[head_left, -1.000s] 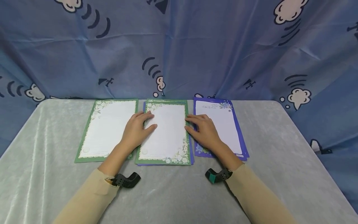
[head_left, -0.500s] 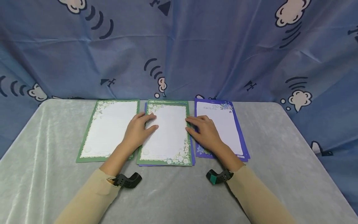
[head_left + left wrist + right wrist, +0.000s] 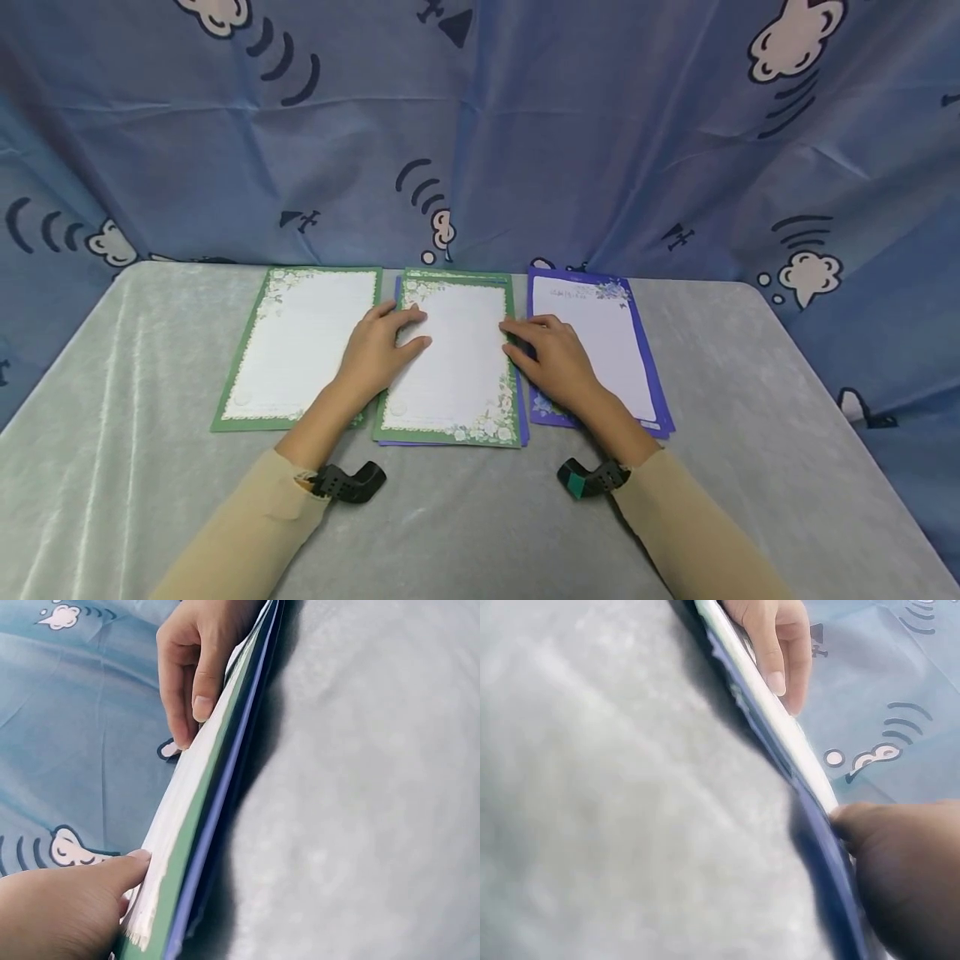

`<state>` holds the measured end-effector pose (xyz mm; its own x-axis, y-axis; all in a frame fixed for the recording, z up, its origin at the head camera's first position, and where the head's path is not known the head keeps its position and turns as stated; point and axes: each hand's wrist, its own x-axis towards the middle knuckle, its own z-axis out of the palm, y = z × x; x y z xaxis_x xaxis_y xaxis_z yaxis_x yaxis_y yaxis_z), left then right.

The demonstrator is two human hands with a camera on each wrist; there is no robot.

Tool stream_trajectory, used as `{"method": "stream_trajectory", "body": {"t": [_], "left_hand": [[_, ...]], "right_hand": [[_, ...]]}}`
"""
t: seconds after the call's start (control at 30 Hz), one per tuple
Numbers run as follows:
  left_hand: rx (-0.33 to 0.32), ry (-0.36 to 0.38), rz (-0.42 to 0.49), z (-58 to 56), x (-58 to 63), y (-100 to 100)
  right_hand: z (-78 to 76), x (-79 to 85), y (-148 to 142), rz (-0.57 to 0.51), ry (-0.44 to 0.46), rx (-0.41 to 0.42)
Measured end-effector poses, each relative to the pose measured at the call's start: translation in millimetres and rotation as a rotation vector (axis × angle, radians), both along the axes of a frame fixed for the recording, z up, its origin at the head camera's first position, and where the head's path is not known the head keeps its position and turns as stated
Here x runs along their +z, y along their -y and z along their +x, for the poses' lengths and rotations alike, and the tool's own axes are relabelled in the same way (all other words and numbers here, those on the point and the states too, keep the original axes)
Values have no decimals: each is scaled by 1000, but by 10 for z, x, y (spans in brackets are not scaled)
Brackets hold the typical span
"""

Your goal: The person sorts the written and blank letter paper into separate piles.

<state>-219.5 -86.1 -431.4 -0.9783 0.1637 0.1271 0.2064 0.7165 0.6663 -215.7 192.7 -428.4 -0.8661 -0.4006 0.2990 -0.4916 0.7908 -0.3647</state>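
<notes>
A green-bordered sheet of letter paper point(image 3: 457, 367) with a floral print lies in the middle, on top of other paper. A strip of purple-bordered paper point(image 3: 524, 421) shows beneath it. My left hand point(image 3: 375, 354) rests on its left side, thumb and fingers spread apart on the white area. My right hand point(image 3: 555, 358) touches its right edge with the fingertips, the palm over the purple sheet point(image 3: 596, 333) on the right. In the left wrist view, the left thumb point(image 3: 112, 877) lies on the green sheet. The right wrist view shows the right hand point(image 3: 915, 870) only partly.
Another green-bordered sheet point(image 3: 300, 342) lies at the left, partly under my left forearm. Handwriting shows near the top of the right purple sheet. A pale grey cloth covers the table point(image 3: 465, 517). Behind it hangs a blue patterned curtain point(image 3: 525, 133).
The head view has shifted a little, so everything appears slightly further right and lower. Both hands keep their places on the sheets.
</notes>
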Motion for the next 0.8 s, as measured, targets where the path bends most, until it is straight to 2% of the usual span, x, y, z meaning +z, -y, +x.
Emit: {"method": "stream_trajectory", "body": {"t": [0.33, 0.8], "left_hand": [[-17, -39, 5, 7, -14, -4], [18, -66, 30, 1, -40, -5]], "right_hand": [[18, 7, 15, 15, -15, -10], [10, -8, 8, 16, -19, -7]]}}
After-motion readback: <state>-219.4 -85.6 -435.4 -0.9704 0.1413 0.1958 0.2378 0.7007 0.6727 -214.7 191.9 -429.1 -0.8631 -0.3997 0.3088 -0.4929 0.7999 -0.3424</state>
